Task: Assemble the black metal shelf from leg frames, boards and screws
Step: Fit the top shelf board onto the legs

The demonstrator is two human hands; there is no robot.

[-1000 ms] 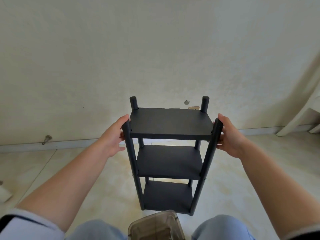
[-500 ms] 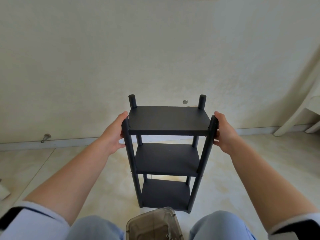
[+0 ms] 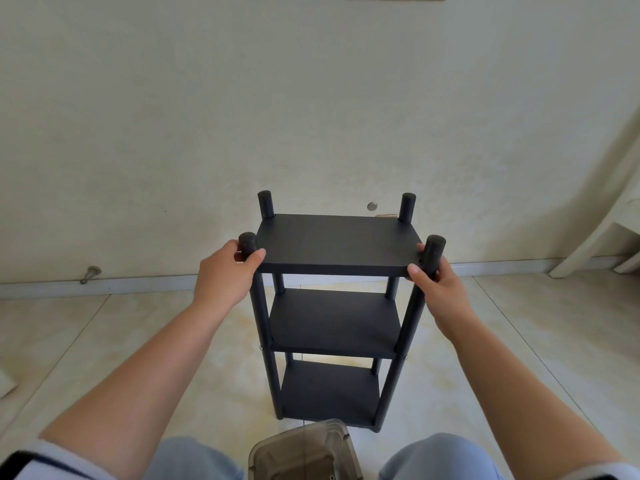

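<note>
The black shelf (image 3: 337, 244) stands upright on the tiled floor in front of me, with three boards between four round legs. My left hand (image 3: 227, 275) wraps the near left leg just under its top, thumb on the top board's front corner. Around the near right leg (image 3: 433, 251), at the same height, my right hand (image 3: 436, 285) is closed. The two far legs stick up free above the top board. No loose screws or boards are in sight.
A clear plastic box (image 3: 304, 452) sits between my knees at the bottom edge. The wall (image 3: 311, 116) is close behind the shelf, with a doorstop (image 3: 89, 274) at the skirting on the left. White furniture (image 3: 609, 230) stands at the right.
My hands have shifted from flat against the sides of the legs to wrapped around the near legs. The shelf appears slightly nearer and seen more from above.
</note>
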